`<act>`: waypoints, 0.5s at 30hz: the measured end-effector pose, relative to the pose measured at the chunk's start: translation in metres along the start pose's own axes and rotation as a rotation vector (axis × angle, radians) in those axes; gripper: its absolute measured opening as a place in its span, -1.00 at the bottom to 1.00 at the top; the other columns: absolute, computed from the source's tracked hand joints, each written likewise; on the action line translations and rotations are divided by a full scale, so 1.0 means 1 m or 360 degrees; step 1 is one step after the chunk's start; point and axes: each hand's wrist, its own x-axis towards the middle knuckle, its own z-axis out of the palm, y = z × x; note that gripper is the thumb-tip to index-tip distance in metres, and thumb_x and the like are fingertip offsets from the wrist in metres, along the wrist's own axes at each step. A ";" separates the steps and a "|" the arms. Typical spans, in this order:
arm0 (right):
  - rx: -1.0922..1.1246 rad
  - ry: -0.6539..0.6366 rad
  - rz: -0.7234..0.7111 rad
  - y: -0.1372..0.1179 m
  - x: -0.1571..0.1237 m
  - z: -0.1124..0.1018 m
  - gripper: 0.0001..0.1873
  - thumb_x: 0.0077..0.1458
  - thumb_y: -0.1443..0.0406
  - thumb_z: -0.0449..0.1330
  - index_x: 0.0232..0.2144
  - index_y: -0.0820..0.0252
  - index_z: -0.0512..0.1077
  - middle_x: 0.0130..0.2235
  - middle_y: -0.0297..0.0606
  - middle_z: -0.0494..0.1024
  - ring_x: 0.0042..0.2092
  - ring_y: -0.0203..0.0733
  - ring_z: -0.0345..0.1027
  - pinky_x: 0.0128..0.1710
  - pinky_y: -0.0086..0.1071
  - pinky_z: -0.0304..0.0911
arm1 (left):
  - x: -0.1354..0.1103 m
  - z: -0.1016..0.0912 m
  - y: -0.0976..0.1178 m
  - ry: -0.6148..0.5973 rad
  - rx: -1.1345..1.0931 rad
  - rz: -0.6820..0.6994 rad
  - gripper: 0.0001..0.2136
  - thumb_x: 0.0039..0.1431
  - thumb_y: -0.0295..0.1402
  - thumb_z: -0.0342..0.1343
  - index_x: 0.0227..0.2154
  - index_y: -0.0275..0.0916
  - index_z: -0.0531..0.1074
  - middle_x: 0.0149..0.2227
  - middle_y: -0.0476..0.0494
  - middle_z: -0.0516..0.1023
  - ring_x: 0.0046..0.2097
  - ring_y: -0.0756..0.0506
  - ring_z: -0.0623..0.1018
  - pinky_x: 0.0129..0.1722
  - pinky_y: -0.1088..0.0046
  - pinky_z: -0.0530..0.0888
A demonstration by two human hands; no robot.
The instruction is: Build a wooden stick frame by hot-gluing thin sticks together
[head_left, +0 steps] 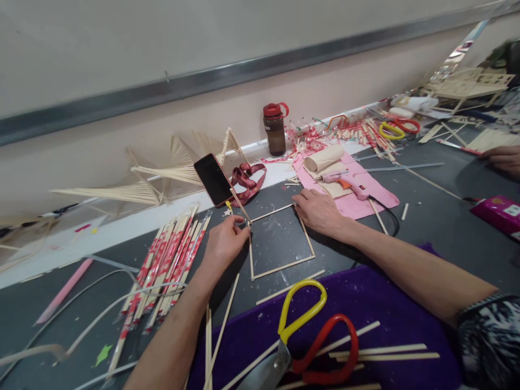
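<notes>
A square frame of thin wooden sticks [284, 266] lies flat on the dark table. At its far left corner, my left hand [227, 241] has thumb and fingertips closed around the base of a short wooden stick [240, 206], which stands up at a tilt. My right hand [319, 211] grips the frame's far right corner with curled fingers that cover the joint. A loose stick [290, 287] lies just in front of the frame. Nearer to me, scissors [300, 325] with one yellow and one red handle rest on a purple cloth [390, 303] among several sticks.
Packs of wrapped chopsticks [162, 265] lie left. Behind are a propped phone [213, 179], a red strap [247, 181], a stick model [174, 173] and a bottle [275, 132]. A pink glue gun [349, 181] lies on pink sheet [377, 200]. Another person's hand [504, 160] is right.
</notes>
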 end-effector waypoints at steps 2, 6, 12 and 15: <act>-0.0013 0.0024 -0.0076 0.002 0.002 0.006 -0.69 0.24 0.26 -0.12 -0.14 0.22 0.36 -0.12 -0.10 0.43 -0.11 -0.04 0.27 -0.20 -0.27 0.12 | 0.001 0.000 -0.002 0.0041 -0.0005 0.0022 -0.71 0.03 -0.20 0.03 -0.20 -0.20 0.42 -0.48 0.01 0.55 -0.44 -0.04 0.54 -0.40 0.49 0.37; 0.0050 -0.0033 -0.0195 0.006 0.005 0.016 -0.65 0.25 0.21 -0.10 -0.05 0.23 0.34 -0.08 -0.10 0.40 -0.09 -0.06 0.22 -0.14 -0.27 0.10 | 0.001 0.003 -0.007 0.0022 -0.0054 0.0064 -0.71 0.04 -0.23 0.02 -0.19 -0.19 0.42 -0.47 0.01 0.55 -0.45 -0.03 0.53 -0.43 0.50 0.38; 0.0032 -0.0029 -0.0195 0.005 0.003 0.017 -0.67 0.24 0.21 -0.08 -0.06 0.21 0.35 -0.10 -0.11 0.41 -0.11 -0.06 0.22 -0.18 -0.27 0.08 | 0.001 0.006 -0.008 0.0013 -0.0082 0.0117 -0.74 0.03 -0.26 0.02 -0.21 -0.19 0.42 -0.50 0.03 0.54 -0.47 -0.03 0.53 -0.45 0.50 0.39; 0.0008 -0.0032 -0.0197 0.004 0.002 0.016 -0.68 0.24 0.20 -0.08 -0.11 0.21 0.37 -0.11 -0.11 0.41 -0.11 -0.05 0.24 -0.20 -0.27 0.08 | 0.000 0.004 -0.006 0.0016 -0.0110 0.0136 -0.74 0.01 -0.29 0.03 -0.23 -0.21 0.44 -0.52 0.01 0.53 -0.48 -0.03 0.52 -0.45 0.50 0.40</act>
